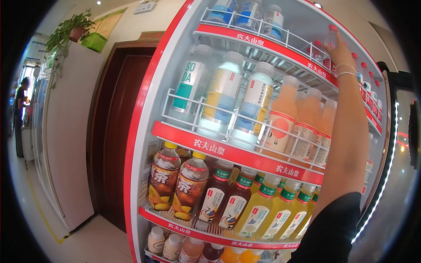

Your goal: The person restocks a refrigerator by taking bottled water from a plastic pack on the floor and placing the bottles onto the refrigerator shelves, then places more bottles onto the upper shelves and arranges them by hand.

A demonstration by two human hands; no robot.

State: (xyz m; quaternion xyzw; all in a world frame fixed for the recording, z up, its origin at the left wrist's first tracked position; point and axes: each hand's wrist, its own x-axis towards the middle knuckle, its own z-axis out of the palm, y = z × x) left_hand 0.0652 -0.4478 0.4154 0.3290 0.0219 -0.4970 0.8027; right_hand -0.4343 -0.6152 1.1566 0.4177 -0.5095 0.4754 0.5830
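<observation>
From here I'm not seeing the left hand; can't tell its state. Blue-and-white-labelled clear plastic bottles (249,16) are standing top left, behind a white wire rail (287,38). Rightward, my right hand (342,53) is clamping a small red-capped clear plastic bottle (332,40) at the top shelf's right; lifting it too low could be snagging its base. Farther right, red-capped, red-labelled bottles (367,85) are standing close; a sideways swing could be toppling them.

One hand (340,53), one held bottle (332,38); two yellow-capped bottles (191,186); one green basket (92,42).
</observation>
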